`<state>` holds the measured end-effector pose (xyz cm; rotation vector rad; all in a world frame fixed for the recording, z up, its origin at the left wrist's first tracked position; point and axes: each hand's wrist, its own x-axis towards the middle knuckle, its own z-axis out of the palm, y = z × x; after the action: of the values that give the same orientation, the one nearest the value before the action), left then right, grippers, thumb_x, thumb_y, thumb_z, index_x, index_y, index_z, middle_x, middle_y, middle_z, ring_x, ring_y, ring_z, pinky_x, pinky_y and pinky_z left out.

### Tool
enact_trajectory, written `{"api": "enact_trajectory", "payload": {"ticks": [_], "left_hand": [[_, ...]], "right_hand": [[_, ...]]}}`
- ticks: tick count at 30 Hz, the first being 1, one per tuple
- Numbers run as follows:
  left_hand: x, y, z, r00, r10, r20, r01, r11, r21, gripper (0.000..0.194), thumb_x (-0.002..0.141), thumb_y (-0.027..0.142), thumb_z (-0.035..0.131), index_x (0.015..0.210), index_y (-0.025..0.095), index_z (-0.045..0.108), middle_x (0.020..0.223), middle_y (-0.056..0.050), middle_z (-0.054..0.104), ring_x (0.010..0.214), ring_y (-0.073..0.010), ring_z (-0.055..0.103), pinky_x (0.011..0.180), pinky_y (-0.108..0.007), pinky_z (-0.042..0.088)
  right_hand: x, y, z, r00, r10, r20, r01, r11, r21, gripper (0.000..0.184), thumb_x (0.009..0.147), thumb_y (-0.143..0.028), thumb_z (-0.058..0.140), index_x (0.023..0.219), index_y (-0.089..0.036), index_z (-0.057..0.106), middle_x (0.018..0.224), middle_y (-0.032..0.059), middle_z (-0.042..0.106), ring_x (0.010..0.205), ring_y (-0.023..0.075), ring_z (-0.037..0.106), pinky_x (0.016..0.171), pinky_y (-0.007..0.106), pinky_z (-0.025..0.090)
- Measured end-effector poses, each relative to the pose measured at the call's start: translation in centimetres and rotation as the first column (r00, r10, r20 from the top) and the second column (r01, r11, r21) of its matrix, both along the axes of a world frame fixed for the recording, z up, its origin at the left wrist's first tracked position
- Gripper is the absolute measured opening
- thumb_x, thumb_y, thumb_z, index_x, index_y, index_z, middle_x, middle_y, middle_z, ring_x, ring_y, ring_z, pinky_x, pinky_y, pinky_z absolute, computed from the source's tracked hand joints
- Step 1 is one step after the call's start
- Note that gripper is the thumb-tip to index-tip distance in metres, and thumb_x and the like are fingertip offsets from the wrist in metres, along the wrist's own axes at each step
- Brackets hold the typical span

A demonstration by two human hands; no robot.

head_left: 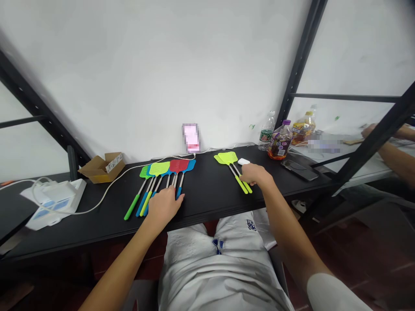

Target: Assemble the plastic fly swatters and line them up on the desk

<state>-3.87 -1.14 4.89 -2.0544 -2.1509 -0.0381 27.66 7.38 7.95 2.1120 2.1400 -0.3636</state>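
On the left of the black desk lies an overlapping group of fly swatters, with a green swatter, a yellow-green swatter, a red swatter and blue ones. My left hand rests over their handles, thumb spread to the right; its fingertips are partly hidden. Farther right, two yellow-green fly swatters lie nearly side by side, handles toward me. My right hand is at their shafts, fingers curled against the right-hand swatter near the top of its handle. A small white object shows just behind that hand.
A phone leans on the wall, its cable crossing the desk. At left are an open cardboard box and a white box with papers. Bottles and a dark phone stand and lie at right, by a metal frame.
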Motion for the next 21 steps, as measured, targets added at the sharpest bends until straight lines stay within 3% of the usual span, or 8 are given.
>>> {"api": "enact_trajectory", "payload": {"ticks": [4,11,16,21], "left_hand": [[0.2,0.1,-0.5,1.0,0.004,0.011,-0.004,1.0,0.01,0.039,0.097,0.047,0.045,0.103,0.015,0.066,0.101,-0.019,0.074,0.093,-0.0365,0.072,0.071,-0.039,0.051],[0.3,0.2,-1.2,1.0,-0.018,-0.014,0.018,0.999,0.03,0.036,0.096,0.036,0.042,0.101,0.013,0.069,0.105,-0.019,0.074,0.095,-0.0351,0.072,0.073,-0.038,0.051],[0.5,0.2,-1.0,1.0,0.022,0.014,-0.023,0.999,0.045,0.033,0.093,0.034,0.043,0.093,0.015,0.071,0.097,-0.018,0.074,0.09,-0.0341,0.072,0.07,-0.037,0.049],[-0.3,-1.1,0.5,0.992,0.004,0.126,-0.011,0.999,0.052,0.028,0.089,0.039,0.048,0.071,0.022,0.062,0.077,-0.01,0.072,0.079,-0.0296,0.07,0.059,-0.033,0.037]], "right_hand": [[0.2,-0.3,0.3,1.0,-0.012,0.008,0.011,0.999,0.047,0.021,0.081,-0.025,0.061,0.091,-0.012,0.074,0.073,0.0137,0.074,0.074,0.0258,0.074,0.075,0.034,0.053],[-0.2,-1.7,1.3,0.999,-0.007,0.038,0.0,0.983,0.184,0.031,0.087,-0.033,0.055,0.106,-0.015,0.073,0.111,0.0202,0.073,0.107,0.0346,0.07,0.083,0.037,0.051],[-1.1,-3.5,2.1,0.997,0.066,0.043,-0.075,0.965,0.251,0.034,0.092,-0.04,0.049,0.1,-0.018,0.073,0.108,0.0174,0.073,0.102,0.033,0.07,0.079,0.036,0.05],[-1.3,-4.4,2.4,0.992,0.116,0.04,-0.123,0.949,0.291,0.034,0.093,-0.047,0.05,0.094,-0.02,0.072,0.107,0.0137,0.073,0.097,0.03,0.069,0.074,0.034,0.047]]}}
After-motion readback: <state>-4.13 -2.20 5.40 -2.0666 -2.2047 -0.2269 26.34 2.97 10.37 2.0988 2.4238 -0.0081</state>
